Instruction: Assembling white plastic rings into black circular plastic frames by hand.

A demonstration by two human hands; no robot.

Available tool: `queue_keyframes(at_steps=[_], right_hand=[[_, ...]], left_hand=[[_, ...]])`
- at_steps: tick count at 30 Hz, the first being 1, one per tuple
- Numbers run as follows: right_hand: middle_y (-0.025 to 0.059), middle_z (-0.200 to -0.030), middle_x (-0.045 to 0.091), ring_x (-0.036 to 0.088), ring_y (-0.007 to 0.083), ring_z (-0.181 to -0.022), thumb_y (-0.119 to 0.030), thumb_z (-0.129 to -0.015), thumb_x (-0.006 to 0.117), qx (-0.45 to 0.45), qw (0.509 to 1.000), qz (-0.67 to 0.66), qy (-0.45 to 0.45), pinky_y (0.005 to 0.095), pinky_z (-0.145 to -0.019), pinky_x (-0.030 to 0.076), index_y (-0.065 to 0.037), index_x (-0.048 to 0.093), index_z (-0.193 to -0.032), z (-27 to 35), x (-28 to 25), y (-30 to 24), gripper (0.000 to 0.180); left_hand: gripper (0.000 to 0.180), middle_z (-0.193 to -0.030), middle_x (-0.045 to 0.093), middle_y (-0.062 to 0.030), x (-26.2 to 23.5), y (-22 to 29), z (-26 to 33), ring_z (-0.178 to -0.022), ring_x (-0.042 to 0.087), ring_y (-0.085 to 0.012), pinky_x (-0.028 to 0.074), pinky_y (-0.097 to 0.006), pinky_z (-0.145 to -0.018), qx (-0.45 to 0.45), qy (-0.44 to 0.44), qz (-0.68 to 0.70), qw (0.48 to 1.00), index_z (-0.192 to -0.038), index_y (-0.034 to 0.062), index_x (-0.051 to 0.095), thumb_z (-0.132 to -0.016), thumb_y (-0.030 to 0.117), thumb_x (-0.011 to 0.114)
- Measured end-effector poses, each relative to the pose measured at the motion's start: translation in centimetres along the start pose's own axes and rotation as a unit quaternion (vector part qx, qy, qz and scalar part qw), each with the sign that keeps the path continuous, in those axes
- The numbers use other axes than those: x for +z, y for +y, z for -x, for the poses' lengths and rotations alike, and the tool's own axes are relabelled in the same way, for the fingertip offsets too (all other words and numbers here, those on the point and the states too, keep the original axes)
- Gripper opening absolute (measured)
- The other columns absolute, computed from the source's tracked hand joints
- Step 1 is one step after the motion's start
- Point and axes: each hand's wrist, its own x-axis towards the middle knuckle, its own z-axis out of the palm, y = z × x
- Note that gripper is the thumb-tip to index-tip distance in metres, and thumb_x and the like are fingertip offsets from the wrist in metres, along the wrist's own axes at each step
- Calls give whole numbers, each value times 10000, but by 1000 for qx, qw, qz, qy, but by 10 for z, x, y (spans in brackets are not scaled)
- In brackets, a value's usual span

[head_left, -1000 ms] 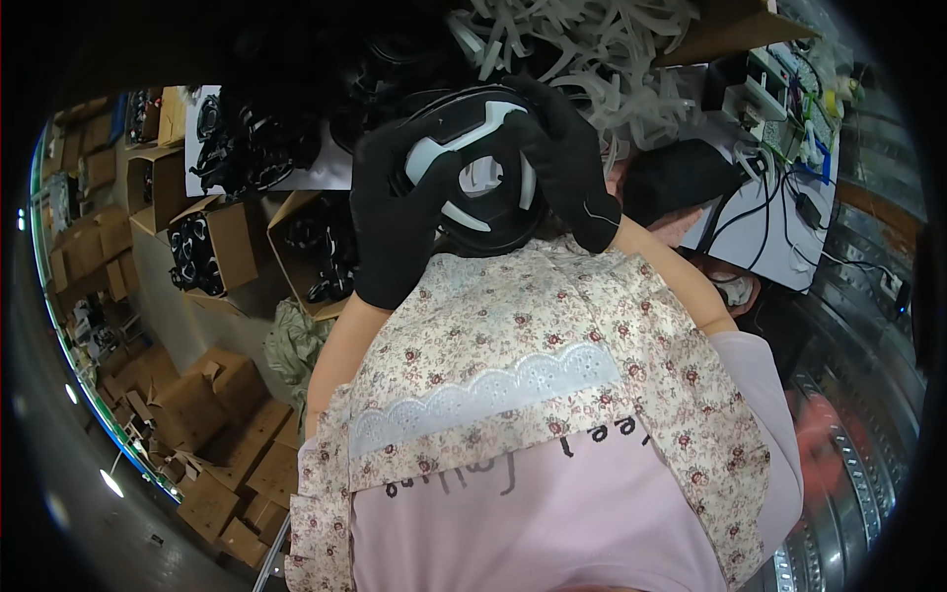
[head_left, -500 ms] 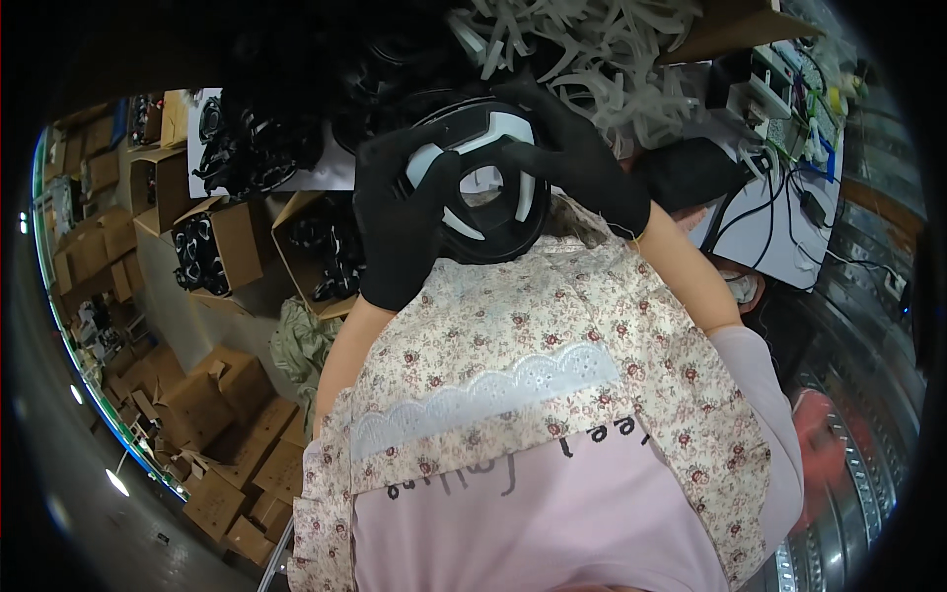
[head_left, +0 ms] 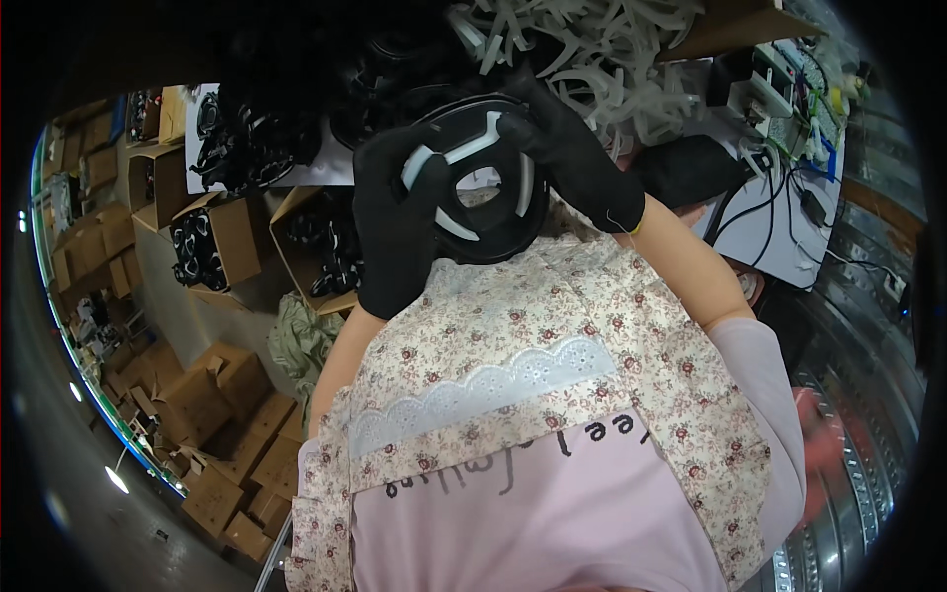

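Observation:
Between my hands is a black, round, steering-wheel-like part (head_left: 505, 235) with a hole in its middle and pale translucent curved strips (head_left: 473, 148) set around its face. It is held up in front of my apron. My black-gloved left hand (head_left: 397, 212) wraps the left rim, its thumb bent over the face beside the left strip. On the upper right rim, my black-gloved right hand (head_left: 582, 158) grips the part, thumb by the top corner of a strip. The fingers behind the rim are hidden.
A heap of loose translucent curved strips (head_left: 626, 84) lies beyond my right hand. Black parts (head_left: 258, 148) pile up on the table to the left. Open cardboard boxes (head_left: 232, 242) of similar parts stand below. Cables (head_left: 789, 212) and a black cloth-like item (head_left: 691, 168) are at right.
My right thumb has moved up and outward from near the central hole to the strip's upper right corner. My left hand keeps its hold on the rim.

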Motion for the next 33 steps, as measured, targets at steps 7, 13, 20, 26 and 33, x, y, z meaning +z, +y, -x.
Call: queue_keyframes(at_steps=[7,13,20,26,33], right_hand=[[70,-1115,643,614,123,-1017,-230,-935,715,-16,998,10,62,285,-892,513,-16,545,-1241,11,14,-14,411],[66,-1101,631,601,112,-989,-189,-955,672,-68,991,28,114,278,-860,507,-11,546,-1219,-2,16,-8,342],[91,-1184,587,597,167,-1042,-236,-940,694,-60,991,17,116,295,-891,498,-6,462,-1325,-8,1,-6,505],[141,-1401,477,527,195,-1233,-121,-912,701,-256,912,311,-73,332,-1012,462,-53,473,-1417,-14,-1,-52,558],[154,-954,718,739,210,-753,-191,-864,720,-67,923,340,-168,333,-690,594,-10,663,-1157,-14,4,-39,349]], left_hand=[[369,-1049,676,-58,-10,6,-2,-998,600,-111,474,-271,-903,-112,3,68,991,-1205,-15,601,-949,235,689],[356,-1171,620,-98,2,9,-16,-1072,578,-132,462,-277,-934,-26,36,82,996,-1270,-15,535,-981,172,626],[476,-1371,555,-115,-10,-10,-14,-1223,563,-201,467,-334,-1032,-146,-61,220,963,-1454,4,427,-1020,168,534],[481,-1311,592,-107,-31,10,-19,-1177,587,-183,502,-320,-981,-86,-147,113,979,-1403,12,496,-958,144,622],[475,-1304,599,-119,-34,0,-9,-1177,574,-197,472,-322,-979,-29,-187,-139,972,-1380,29,524,-929,107,650]])
